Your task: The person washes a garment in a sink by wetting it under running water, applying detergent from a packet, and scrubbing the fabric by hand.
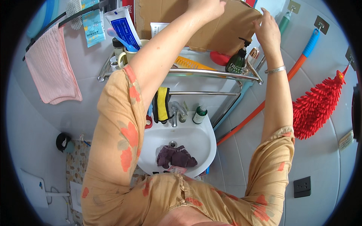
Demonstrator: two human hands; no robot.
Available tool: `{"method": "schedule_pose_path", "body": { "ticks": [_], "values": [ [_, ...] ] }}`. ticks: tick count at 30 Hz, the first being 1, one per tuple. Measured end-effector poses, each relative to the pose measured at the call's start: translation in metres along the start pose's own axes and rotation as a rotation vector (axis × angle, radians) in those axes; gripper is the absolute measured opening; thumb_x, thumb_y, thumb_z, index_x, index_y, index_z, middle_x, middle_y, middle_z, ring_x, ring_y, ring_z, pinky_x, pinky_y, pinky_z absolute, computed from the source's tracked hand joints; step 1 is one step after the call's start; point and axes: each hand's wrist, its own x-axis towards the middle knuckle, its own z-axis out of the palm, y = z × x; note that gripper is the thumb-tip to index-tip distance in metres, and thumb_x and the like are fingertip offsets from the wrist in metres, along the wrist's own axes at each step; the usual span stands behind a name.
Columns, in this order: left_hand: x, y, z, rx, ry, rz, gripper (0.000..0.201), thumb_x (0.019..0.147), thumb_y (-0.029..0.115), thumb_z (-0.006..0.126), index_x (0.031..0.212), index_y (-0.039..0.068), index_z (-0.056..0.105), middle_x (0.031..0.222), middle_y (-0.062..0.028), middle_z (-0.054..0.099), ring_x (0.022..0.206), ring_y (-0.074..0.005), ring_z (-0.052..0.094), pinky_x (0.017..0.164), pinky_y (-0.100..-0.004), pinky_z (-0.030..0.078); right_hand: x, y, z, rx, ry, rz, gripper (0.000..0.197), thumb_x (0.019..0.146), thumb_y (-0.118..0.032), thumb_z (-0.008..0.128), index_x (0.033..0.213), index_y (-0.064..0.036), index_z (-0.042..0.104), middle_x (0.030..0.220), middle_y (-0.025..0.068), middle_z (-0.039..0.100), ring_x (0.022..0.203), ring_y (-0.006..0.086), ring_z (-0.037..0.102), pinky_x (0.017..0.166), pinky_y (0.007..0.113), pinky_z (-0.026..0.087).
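Observation:
A brown cardboard sheet (pixel 226 28) stands upright on the metal shelf above the sink. Over its top edge reaches my left hand (pixel 206 6), cut off by the upper rim, so most of its fingers are hidden. My right hand (pixel 268 32), with a bracelet at the wrist, is by the sheet's right edge; its thumb and fingers are apart and I see no grip. Below that hand stands a dark green pump bottle (pixel 236 62), beside a red oval thing (pixel 220 58) and a yellow-orange comb (pixel 194 64).
The white sink (pixel 203 150) holds a wet dark purple cloth (pixel 176 156). Around its faucet (pixel 174 113) are a yellow-black cloth (pixel 162 105) and a green bottle (pixel 200 115). A pink towel (pixel 54 67) hangs left; a red chenille duster (pixel 318 105) and an orange pole (pixel 298 67) hang right.

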Motion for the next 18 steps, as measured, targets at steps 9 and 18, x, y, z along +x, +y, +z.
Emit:
{"method": "schedule_pose_path", "body": {
  "ticks": [9,18],
  "values": [
    [-0.056,-0.028,0.066,0.032,-0.8,0.164,0.029,0.079,0.016,0.059,0.108,0.013,0.062,0.096,-0.0155,0.06,0.092,-0.0308,0.057,0.082,-0.0384,0.046,0.013,0.023,0.059,0.825,-0.408,0.469,0.027,0.076,-0.02,0.069,0.093,0.0005,0.061,0.078,0.005,0.062,0.056,0.0091,0.059,0.05,0.021,0.049],
    [-0.088,-0.013,0.073,0.062,-1.202,0.097,0.02,0.081,0.01,0.056,0.099,0.004,0.061,0.096,-0.0156,0.061,0.09,-0.0313,0.057,0.075,-0.0395,0.045,0.022,0.021,0.071,0.939,-0.282,0.479,0.02,0.078,-0.013,0.065,0.091,0.0021,0.061,0.073,0.0066,0.063,0.054,0.0102,0.061,0.049,0.021,0.051]
  ]
}}
